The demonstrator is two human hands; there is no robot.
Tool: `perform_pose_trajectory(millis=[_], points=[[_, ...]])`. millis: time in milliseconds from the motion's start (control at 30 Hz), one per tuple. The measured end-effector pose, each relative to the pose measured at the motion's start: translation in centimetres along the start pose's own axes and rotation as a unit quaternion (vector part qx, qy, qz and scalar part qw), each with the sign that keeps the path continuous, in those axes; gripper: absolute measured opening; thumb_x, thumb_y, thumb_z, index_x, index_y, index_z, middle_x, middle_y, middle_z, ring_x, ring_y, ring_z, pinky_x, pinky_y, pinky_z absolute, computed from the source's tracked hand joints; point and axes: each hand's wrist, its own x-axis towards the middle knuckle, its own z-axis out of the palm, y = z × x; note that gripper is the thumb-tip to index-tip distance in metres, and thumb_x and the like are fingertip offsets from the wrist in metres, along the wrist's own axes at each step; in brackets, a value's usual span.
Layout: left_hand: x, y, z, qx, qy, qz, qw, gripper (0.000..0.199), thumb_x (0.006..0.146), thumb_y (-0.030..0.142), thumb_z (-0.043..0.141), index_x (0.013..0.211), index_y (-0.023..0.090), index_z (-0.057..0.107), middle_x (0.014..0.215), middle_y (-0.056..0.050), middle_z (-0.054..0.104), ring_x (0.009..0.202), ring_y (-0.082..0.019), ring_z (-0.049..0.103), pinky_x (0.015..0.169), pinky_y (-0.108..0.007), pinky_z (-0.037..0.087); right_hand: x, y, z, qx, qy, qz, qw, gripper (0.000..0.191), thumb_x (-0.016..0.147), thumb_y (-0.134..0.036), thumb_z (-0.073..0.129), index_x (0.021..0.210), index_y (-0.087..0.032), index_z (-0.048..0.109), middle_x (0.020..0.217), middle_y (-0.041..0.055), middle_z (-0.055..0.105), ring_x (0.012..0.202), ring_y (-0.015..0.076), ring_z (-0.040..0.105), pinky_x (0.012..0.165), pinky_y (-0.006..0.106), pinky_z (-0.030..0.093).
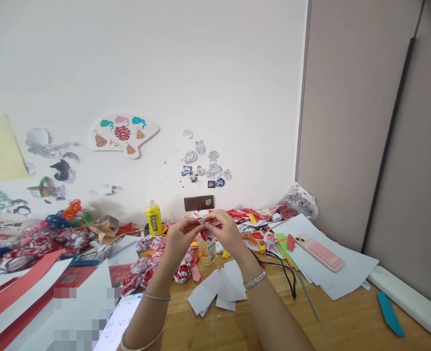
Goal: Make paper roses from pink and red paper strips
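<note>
Forearms (275,307) extend from the lower edge, nearest the camera, with a lit screen (118,321) beside the left one. Left hand (178,241) and right hand (225,233) meet above the wooden tabletop (186,329); the fingers of both are drawn narrow, pinching a small red-and-white paper piece (202,234) between them. Directly behind the piece stands an upright clear bottle (207,252), partly hidden by the hands. Loose white paper slips (204,291) overlap one another in front of the bottle. Red-and-white paper rosettes (140,265) are clustered left of the bottle, and an upright yellow bottle (153,219) stands beyond them near the wall. To the right, a pink phone (319,252) lies on white sheets (341,282); nearer the right edge lies a teal strip (390,314). Red and white paper strips (36,287) overlap at the far left.
</note>
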Motion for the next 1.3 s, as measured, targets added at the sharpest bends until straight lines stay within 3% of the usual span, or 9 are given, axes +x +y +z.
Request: perform_pose_trajectory(millis=[267, 400, 633, 933, 1167, 1300], points=[[-0.5, 0.4, 0.1, 0.065, 0.033, 0.062, 0.995, 0.012, 0.067, 0.032, 0.072, 0.074, 0.024, 0.068, 0.074, -0.003, 0.070, 0.073, -0.021, 0.064, 0.074, -0.033, 0.049, 0.0, -0.2, -0.4, -0.014, -0.010, -0.016, 1.000, 0.008, 0.084, -0.017, 0.055, 0.082, -0.022, 0.061, 0.086, 0.0028, 0.061, 0.088, 0.0179, 0.056, 0.080, 0.031, 0.044], [-0.5, 0.7, 0.3, 0.082, 0.028, 0.091, 0.992, 0.011, 0.068, 0.032, 0.071, 0.065, 0.024, 0.065, 0.071, -0.001, 0.068, 0.070, -0.019, 0.063, 0.071, -0.030, 0.049, 0.0, -0.2, -0.9, -0.019, -0.027, -0.022, 0.999, 0.007, 0.083, -0.016, 0.055, 0.081, -0.021, 0.060, 0.084, 0.0027, 0.061, 0.086, 0.0178, 0.056, 0.078, 0.030, 0.044], [-0.6, 0.7, 0.2, 0.116, 0.020, 0.152, 0.981, 0.010, 0.072, 0.030, 0.069, 0.080, 0.025, 0.069, 0.078, -0.002, 0.071, 0.073, -0.020, 0.064, 0.071, -0.030, 0.049, 0.1, -0.5, -1.5, -0.010, -0.042, -0.038, 0.998, 0.009, 0.083, -0.016, 0.053, 0.080, -0.021, 0.060, 0.084, 0.0033, 0.062, 0.084, 0.0180, 0.056, 0.077, 0.031, 0.045], [-1.0, 1.1, 0.5, 0.134, 0.041, 0.222, 0.965, 0.006, 0.077, 0.029, 0.064, 0.077, 0.025, 0.069, 0.088, -0.005, 0.073, 0.085, -0.021, 0.065, 0.083, -0.035, 0.049, 0.1, -0.9, -1.6, 0.008, -0.025, -0.038, 0.999, 0.009, 0.084, -0.018, 0.053, 0.079, -0.021, 0.061, 0.083, 0.0032, 0.062, 0.082, 0.0174, 0.056, 0.075, 0.030, 0.045], [-0.8, 1.2, 0.4, 0.124, 0.018, 0.208, 0.970, 0.009, 0.077, 0.030, 0.064, 0.073, 0.022, 0.064, 0.086, -0.006, 0.070, 0.086, -0.021, 0.063, 0.081, -0.035, 0.049, 0.2, -1.5, -2.4, 0.017, -0.055, -0.011, 0.998, 0.008, 0.081, -0.015, 0.055, 0.078, -0.020, 0.060, 0.083, 0.0029, 0.061, 0.081, 0.0171, 0.054, 0.076, 0.030, 0.043], [-0.5, 1.3, 0.4, 0.105, -0.044, 0.152, 0.982, 0.011, 0.074, 0.031, 0.066, 0.075, 0.020, 0.062, 0.078, -0.004, 0.064, 0.077, -0.018, 0.060, 0.070, -0.030, 0.049, 0.1, -1.6, -3.0, 0.036, -0.096, 0.039, 0.994, 0.008, 0.075, -0.012, 0.060, 0.078, -0.019, 0.059, 0.083, 0.0012, 0.060, 0.081, 0.0162, 0.055, 0.077, 0.029, 0.043]])
